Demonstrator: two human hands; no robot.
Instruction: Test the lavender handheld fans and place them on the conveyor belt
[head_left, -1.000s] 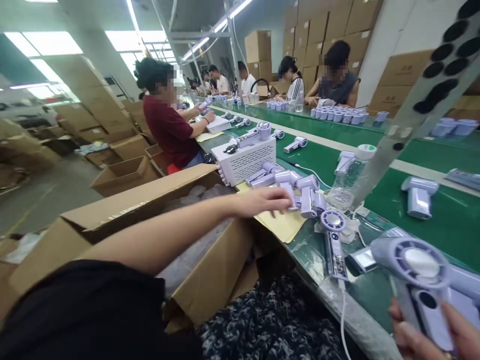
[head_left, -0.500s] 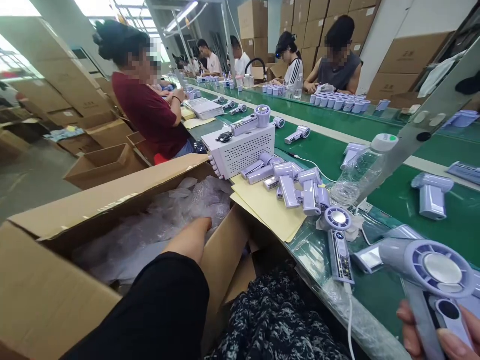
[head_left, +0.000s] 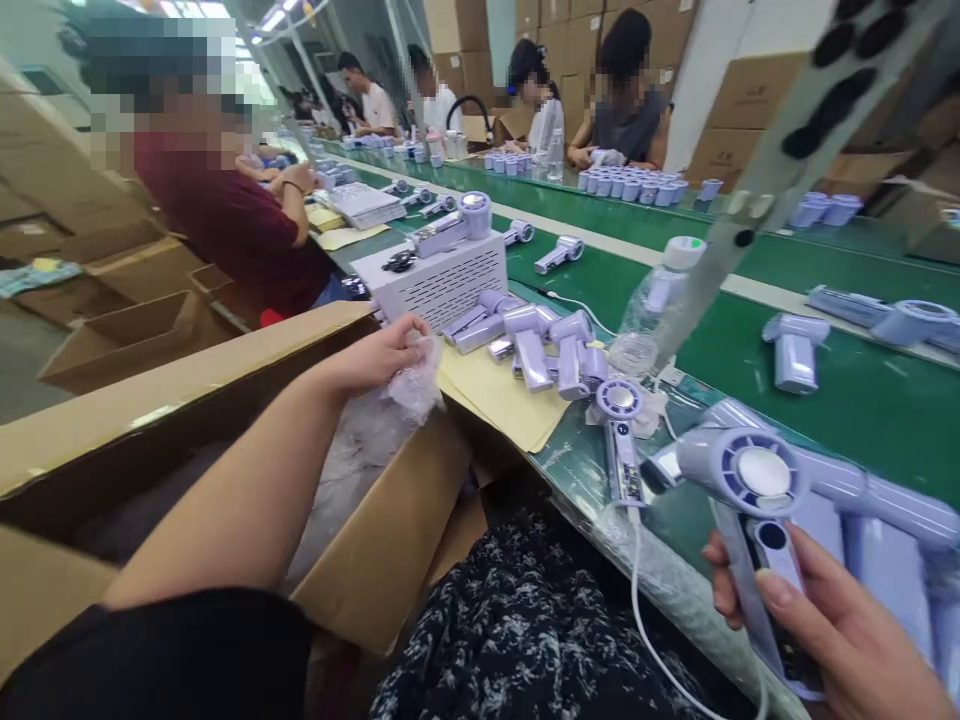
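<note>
Green worktop (head_left: 566, 455) carrying lilac fans (head_left: 531, 355): left hand (head_left: 386, 350), inside the carton (head_left: 382, 545) moments ago, is now lifting out pinched clear plastic (head_left: 417, 385), while right hand (head_left: 836, 605) is staying clamped on a handheld fan (head_left: 761, 475) at lower right, leaving both occupied.

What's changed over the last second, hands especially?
Left hand went from beside the fan pile down into the carton, then back up near its rim, now gripping crumpled clear plastic. Nothing visibly let go. Unchanged: right hand still holds a fan; cabled fan hasn't moved.
</note>
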